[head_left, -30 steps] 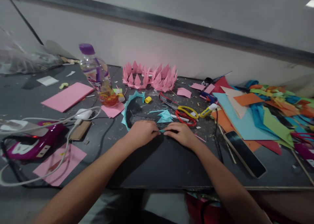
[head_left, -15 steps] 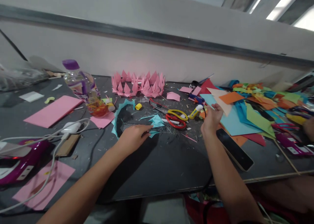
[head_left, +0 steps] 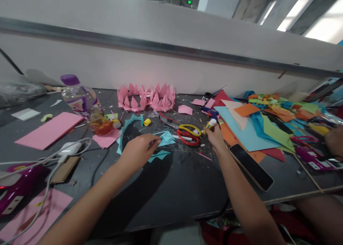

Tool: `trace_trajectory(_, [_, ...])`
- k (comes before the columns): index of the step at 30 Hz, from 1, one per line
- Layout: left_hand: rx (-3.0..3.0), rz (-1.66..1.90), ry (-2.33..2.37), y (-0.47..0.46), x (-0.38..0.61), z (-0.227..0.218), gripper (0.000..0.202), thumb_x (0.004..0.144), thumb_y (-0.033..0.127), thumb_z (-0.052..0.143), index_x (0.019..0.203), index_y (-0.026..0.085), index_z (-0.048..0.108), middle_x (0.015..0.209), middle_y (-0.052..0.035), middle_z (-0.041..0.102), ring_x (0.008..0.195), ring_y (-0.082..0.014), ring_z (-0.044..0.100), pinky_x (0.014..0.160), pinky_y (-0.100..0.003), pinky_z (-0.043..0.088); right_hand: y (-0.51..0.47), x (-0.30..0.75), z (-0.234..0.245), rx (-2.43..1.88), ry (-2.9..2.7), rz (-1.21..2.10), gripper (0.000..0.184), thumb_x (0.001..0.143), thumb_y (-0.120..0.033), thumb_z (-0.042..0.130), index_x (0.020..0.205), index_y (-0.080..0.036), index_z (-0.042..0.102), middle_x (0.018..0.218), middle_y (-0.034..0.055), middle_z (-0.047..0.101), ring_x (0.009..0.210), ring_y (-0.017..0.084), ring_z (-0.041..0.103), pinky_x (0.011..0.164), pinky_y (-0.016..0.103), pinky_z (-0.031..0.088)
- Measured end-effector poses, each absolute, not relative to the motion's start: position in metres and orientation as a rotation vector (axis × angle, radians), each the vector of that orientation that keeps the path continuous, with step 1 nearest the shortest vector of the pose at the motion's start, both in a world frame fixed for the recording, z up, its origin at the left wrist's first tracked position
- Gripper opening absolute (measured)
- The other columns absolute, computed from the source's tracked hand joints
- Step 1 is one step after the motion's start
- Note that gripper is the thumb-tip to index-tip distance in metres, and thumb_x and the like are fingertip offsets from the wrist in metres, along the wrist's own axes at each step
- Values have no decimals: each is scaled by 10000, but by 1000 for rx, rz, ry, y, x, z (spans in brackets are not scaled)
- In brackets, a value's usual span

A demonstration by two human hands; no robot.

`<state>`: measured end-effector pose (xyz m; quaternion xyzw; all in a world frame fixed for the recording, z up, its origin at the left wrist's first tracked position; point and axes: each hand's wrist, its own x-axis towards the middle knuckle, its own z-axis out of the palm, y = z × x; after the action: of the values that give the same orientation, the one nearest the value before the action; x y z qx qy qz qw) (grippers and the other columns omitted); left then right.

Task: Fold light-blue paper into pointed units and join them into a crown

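My left hand (head_left: pixel 141 147) is closed in a pinch on a folded light-blue paper piece (head_left: pixel 167 137) low over the table. A curved band of pointed light-blue paper (head_left: pixel 123 132) runs behind that hand, and another blue folded bit (head_left: pixel 160 155) lies just in front of the piece. My right hand (head_left: pixel 216 137) has its fingers closed round a yellow glue stick (head_left: pixel 212 123) with a white end. Between my hands rest scissors (head_left: pixel 189 135) with red and yellow handles. A small yellow cap (head_left: pixel 147 122) sits by the blue band.
Pink paper crowns (head_left: pixel 146 98) stand against the wall. A purple-capped bottle (head_left: pixel 83 103) and pink sheets (head_left: pixel 50 128) are at left, with cables and a purple power strip (head_left: pixel 18 187). A phone (head_left: pixel 252 166) and coloured paper (head_left: pixel 245 130) lie right. Another person's hand (head_left: pixel 334 141) is far right.
My right hand has come left and down from the blue sheets and taken hold of the glue stick. My left hand keeps its pinch near the blue paper. The view has shifted slightly.
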<state>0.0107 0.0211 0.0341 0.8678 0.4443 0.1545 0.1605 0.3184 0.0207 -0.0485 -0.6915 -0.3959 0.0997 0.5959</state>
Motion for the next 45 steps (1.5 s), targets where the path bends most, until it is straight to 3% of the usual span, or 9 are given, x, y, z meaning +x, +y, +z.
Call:
trace_trajectory(3, [2540, 343, 1292, 32, 26, 41, 238, 867, 309, 484, 1004, 203, 647, 1048, -53, 671, 948, -231, 626, 760, -312, 499, 18, 316, -45, -1639, -1043, 190, 265, 644, -345, 629, 859, -200, 575, 811, 51, 608, 807, 235, 556, 806, 428, 437])
trace_trajectory(7, [2603, 247, 1234, 56, 50, 36, 304, 824, 248, 554, 1108, 150, 595, 1181, -114, 605, 1084, -254, 563, 900, -343, 443, 14, 304, -34, -1610, -1138, 95, 357, 735, -362, 549, 1025, -154, 545, 1025, 137, 594, 966, 250, 531, 890, 445, 397])
trace_trajectory(10, [2579, 160, 1212, 72, 62, 28, 318, 755, 229, 634, 1065, 160, 618, 1116, -114, 643, 1012, -259, 602, 828, -330, 473, 11, 295, -28, -1591, -1174, 78, 395, 786, -385, 496, 1100, -146, 508, 1072, 150, 584, 974, 243, 542, 887, 442, 406])
trace_trajectory(15, [2564, 142, 1164, 85, 69, 21, 327, 726, 177, 635, 1050, 141, 624, 952, -96, 682, 860, -228, 634, 719, -292, 474, 7, 285, -23, -1560, -1207, 116, 419, 802, -407, 506, 1143, -165, 474, 1096, 142, 593, 993, 238, 564, 875, 421, 424])
trace_trajectory(20, [2557, 211, 1080, 83, 66, 26, 132, 734, 114, 562, 814, 151, 660, 803, -60, 683, 745, -174, 618, 671, -252, 448, 4, 279, -19, -1394, -1155, 269, 456, 756, -405, 604, 1094, -191, 384, 944, 86, 635, 846, 198, 618, 772, 359, 469])
trace_trajectory(26, [2461, 512, 1143, 56, 60, 33, 177, 789, 134, 474, 940, 138, 566, 870, -55, 653, 695, -130, 576, 611, -224, 426, 1, 274, -13, -1316, -1091, 347, 390, 740, -417, 630, 957, -224, 369, 780, 6, 611, 682, 158, 606, 638, 293, 469])
trace_trajectory(30, [2223, 600, 947, 15, 59, 23, 154, 790, 116, 465, 835, 166, 604, 776, 5, 655, 630, -101, 564, 580, -195, 427, -3, 270, -7, -1290, -1085, 351, 349, 724, -415, 643, 924, -221, 433, 797, 4, 588, 713, 153, 594, 658, 290, 481])
trace_trajectory(40, [2607, 210, 978, -28, 56, -3, 166, 820, 177, 531, 778, 195, 690, 851, -53, 626, 813, -190, 602, 678, -269, 468, -3, 262, -1, -1174, -1013, 505, 330, 661, -406, 689, 886, -215, 540, 861, 18, 626, 795, 158, 586, 711, 299, 498])
trace_trajectory(45, [2509, 742, 949, -25, 52, 3, 121, 831, 267, 557, 876, 176, 623, 997, -75, 592, 937, -200, 563, 817, -324, 478, -14, 258, 4, -1125, -1173, 787, 328, 686, -462, 644, 907, -233, 561, 864, 36, 658, 762, 171, 607, 649, 306, 509])
